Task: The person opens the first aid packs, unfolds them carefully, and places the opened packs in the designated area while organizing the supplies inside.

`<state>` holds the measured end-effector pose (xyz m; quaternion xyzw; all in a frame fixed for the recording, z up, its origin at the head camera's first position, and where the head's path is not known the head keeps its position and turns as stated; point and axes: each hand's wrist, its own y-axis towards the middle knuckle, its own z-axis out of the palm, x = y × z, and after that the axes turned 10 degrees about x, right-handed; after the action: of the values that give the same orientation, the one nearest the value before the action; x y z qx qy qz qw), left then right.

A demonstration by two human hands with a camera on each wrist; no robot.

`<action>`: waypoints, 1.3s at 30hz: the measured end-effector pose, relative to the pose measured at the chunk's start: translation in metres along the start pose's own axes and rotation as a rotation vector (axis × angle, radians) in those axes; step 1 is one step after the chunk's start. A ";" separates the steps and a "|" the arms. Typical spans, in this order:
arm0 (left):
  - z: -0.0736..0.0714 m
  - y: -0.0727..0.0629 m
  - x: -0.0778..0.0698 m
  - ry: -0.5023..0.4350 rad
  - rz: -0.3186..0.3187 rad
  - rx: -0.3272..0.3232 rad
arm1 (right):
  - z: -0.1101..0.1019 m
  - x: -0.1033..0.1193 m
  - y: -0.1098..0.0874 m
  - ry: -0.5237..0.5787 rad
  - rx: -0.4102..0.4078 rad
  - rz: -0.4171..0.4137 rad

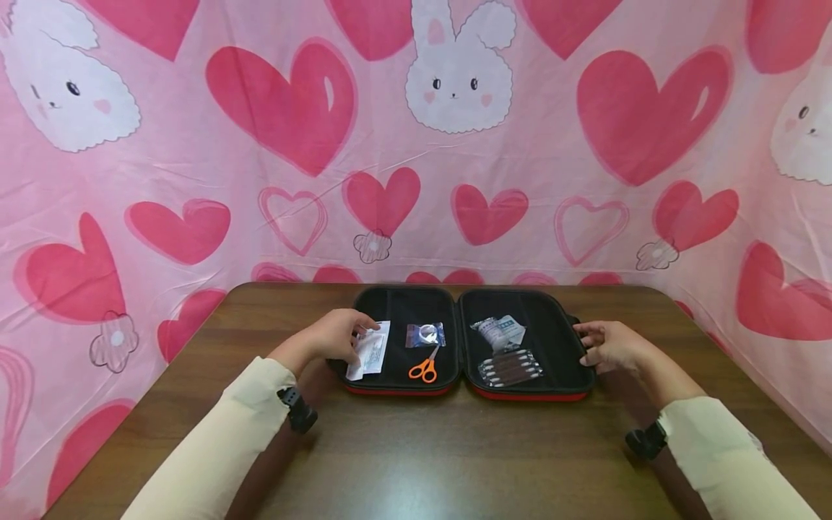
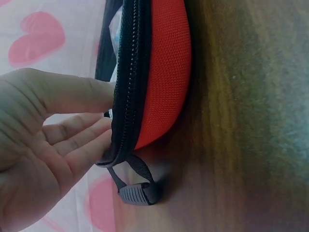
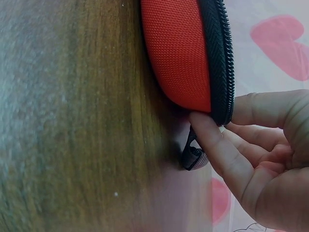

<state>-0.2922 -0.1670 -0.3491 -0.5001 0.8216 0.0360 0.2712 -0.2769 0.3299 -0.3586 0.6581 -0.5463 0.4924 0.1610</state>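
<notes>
A black-lined case (image 1: 406, 307) with a red outer shell lies open flat on the table. My left hand (image 1: 338, 337) reaches over its left edge and holds a white packet (image 1: 373, 352) between thumb and fingers; the fingertips are partly hidden behind the rim in the left wrist view. Orange-handled scissors (image 1: 424, 370) and a small clear-and-blue packet (image 1: 425, 334) lie in the same half. My right hand (image 1: 611, 345) grips the right half's outer edge, fingers at the zipper rim (image 3: 223, 72). That half holds a rolled bandage (image 1: 492, 334), a flat packet (image 1: 513, 330) and a bag of swabs (image 1: 511, 368).
The case sits near the back of a brown wooden table (image 1: 468, 455). A pink cloth (image 1: 416, 159) with hearts and rabbits hangs behind and at both sides. Fabric loops (image 2: 137, 191) stick out from the case's ends. Both wrists carry dark straps (image 1: 297, 409).
</notes>
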 end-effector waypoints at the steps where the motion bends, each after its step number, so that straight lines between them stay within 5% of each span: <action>1: 0.000 0.001 -0.001 0.023 -0.001 0.006 | 0.000 0.000 0.000 -0.005 -0.001 0.002; 9: 0.006 0.008 -0.001 0.097 0.029 -0.004 | 0.001 -0.001 0.000 0.001 -0.008 0.011; 18: 0.008 0.011 -0.004 0.140 -0.015 0.002 | 0.001 -0.004 0.000 -0.002 -0.011 -0.001; 24: 0.002 0.008 -0.001 0.155 0.059 -0.035 | 0.003 -0.005 0.001 0.015 -0.010 -0.031; 32: -0.023 -0.001 0.006 0.063 0.134 -0.104 | 0.004 -0.005 0.001 0.025 -0.010 -0.033; 39: -0.037 -0.002 0.011 -0.159 0.124 -0.140 | 0.003 -0.005 0.000 0.018 -0.018 -0.032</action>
<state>-0.3097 -0.1894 -0.3224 -0.4618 0.8223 0.1495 0.2970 -0.2747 0.3305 -0.3640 0.6607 -0.5386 0.4909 0.1798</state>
